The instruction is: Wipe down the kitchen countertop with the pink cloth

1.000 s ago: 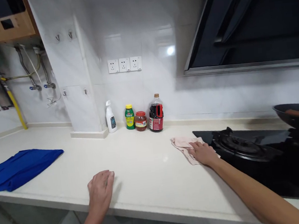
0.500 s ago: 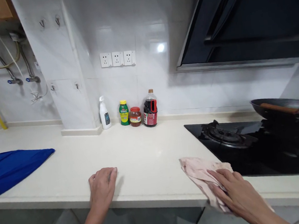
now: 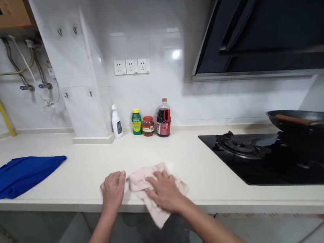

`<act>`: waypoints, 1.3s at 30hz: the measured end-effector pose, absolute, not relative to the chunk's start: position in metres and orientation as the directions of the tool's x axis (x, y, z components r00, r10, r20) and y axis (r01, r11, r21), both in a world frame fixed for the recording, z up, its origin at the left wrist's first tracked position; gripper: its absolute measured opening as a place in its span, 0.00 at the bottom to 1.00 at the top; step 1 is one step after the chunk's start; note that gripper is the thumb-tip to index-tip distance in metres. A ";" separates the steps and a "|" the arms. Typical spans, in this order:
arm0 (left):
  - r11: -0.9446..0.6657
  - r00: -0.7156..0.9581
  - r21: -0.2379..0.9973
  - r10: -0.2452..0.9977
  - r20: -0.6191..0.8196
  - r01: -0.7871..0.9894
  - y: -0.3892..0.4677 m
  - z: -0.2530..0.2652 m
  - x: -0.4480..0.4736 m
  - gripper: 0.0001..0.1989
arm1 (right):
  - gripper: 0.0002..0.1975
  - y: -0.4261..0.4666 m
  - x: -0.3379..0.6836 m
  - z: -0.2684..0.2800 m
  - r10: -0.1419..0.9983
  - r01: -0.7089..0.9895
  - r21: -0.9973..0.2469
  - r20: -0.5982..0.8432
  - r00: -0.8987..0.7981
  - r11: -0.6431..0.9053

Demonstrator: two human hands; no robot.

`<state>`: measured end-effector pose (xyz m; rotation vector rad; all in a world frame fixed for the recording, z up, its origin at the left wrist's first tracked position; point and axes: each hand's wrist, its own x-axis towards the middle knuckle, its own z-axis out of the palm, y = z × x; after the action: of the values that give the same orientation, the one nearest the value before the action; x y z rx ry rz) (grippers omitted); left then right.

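My right hand (image 3: pixel 165 191) presses a pale pink cloth (image 3: pixel 141 179) onto the white countertop (image 3: pixel 96 158), fingers spread over its top. One corner of the cloth hangs down over the counter's front edge. Just left of it, my left hand (image 3: pixel 113 189) rests on the counter near the edge. Its fingers are curled in, with nothing visible in them, and the cloth's left side lies close to its thumb.
A blue cloth (image 3: pixel 26 172) lies at the left. Along the wall stand a white spray bottle (image 3: pixel 116 124), a green bottle (image 3: pixel 136 123), a red-lidded jar (image 3: pixel 148 127) and a dark sauce bottle (image 3: pixel 163 121). On the right are a gas stove (image 3: pixel 258 165) and wok (image 3: pixel 290 118).
My right hand has slid the pink cloth left along the counter, from beside the stove to near my left hand. The left hand stays in about the same place. The view has shifted slightly.
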<state>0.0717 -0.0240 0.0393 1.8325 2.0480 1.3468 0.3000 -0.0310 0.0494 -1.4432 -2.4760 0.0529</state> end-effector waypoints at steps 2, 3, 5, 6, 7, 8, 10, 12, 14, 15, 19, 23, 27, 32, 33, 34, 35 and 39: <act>-0.109 -0.298 0.697 0.849 0.436 0.709 -0.022 0.039 0.066 0.24 | 0.21 -0.054 0.286 0.044 0.793 0.794 -0.146 0.286 -0.538 0.591; -0.114 -0.303 0.717 0.852 0.426 0.687 -0.021 0.039 0.063 0.25 | 0.22 -0.064 0.284 0.040 0.770 0.779 -0.123 0.309 -0.559 0.615; -0.102 -0.313 0.730 0.857 0.409 0.676 -0.020 0.040 0.062 0.26 | 0.22 -0.075 0.287 0.030 0.750 0.776 -0.073 0.328 -0.575 0.627; -0.080 -0.317 0.722 0.861 0.398 0.687 -0.020 0.040 0.062 0.26 | 0.21 -0.078 0.291 0.024 0.749 0.782 -0.051 0.333 -0.573 0.621; -0.053 -0.318 0.705 0.866 0.385 0.707 -0.020 0.041 0.063 0.26 | 0.21 -0.078 0.297 0.018 0.749 0.790 -0.031 0.344 -0.567 0.612; -0.026 -0.316 0.682 0.873 0.371 0.731 -0.020 0.043 0.065 0.26 | 0.21 -0.078 0.305 0.011 0.746 0.796 -0.015 0.359 -0.561 0.606; 0.019 -0.306 0.631 0.885 0.350 0.776 -0.022 0.046 0.069 0.26 | 0.23 -0.077 0.328 -0.004 0.728 0.799 0.014 0.404 -0.555 0.601; 0.037 -0.296 0.601 0.893 0.338 0.798 -0.024 0.049 0.072 0.25 | 0.26 -0.077 0.361 -0.019 0.703 0.805 0.046 0.459 -0.542 0.591; 0.036 -0.291 0.599 0.897 0.334 0.800 -0.025 0.050 0.074 0.25 | 0.28 -0.080 0.407 -0.032 0.683 0.828 0.067 0.531 -0.502 0.556; 0.032 -0.289 0.600 0.897 0.336 0.799 -0.026 0.051 0.074 0.25 | 0.29 -0.082 0.435 -0.038 0.672 0.842 0.069 0.570 -0.473 0.534; 0.014 -0.284 0.579 0.881 0.378 0.815 -0.027 0.050 0.078 0.23 | 0.32 -0.094 0.562 -0.056 0.687 0.905 0.084 0.623 -0.375 0.418; -0.029 -0.266 0.572 0.864 0.426 0.820 -0.028 0.048 0.083 0.21 | 0.21 -0.097 0.659 -0.067 0.750 0.962 0.176 0.603 -0.273 0.209; -0.057 -0.271 0.602 0.857 0.439 0.796 -0.028 0.048 0.086 0.21 | 0.20 -0.093 0.660 -0.063 0.761 0.953 0.252 0.582 -0.287 0.167; -0.107 -0.242 0.615 0.856 0.457 0.781 -0.029 0.047 0.087 0.21 | 0.26 -0.088 0.548 -0.028 0.792 0.931 0.203 0.490 -0.364 0.303; -0.125 -0.233 0.613 0.851 0.471 0.780 -0.029 0.046 0.087 0.21 | 0.28 -0.086 0.519 -0.019 0.790 0.927 0.159 0.487 -0.372 0.339; -0.147 -0.222 0.608 0.844 0.489 0.780 -0.028 0.044 0.086 0.21 | 0.29 -0.083 0.489 -0.011 0.786 0.919 0.123 0.483 -0.386 0.375; -0.168 -0.212 0.603 0.836 0.507 0.780 -0.028 0.043 0.085 0.20 | 0.30 -0.080 0.458 -0.004 0.784 0.900 0.100 0.457 -0.420 0.424; -0.278 -0.176 0.592 0.786 0.593 0.756 -0.028 0.038 0.080 0.18 | 0.29 -0.070 0.340 0.019 0.797 0.851 0.059 0.323 -0.510 0.521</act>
<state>0.0805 -0.0279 0.0375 1.9969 1.8689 1.4826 0.3404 -0.0697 0.0186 -1.3885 -2.5076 -0.3067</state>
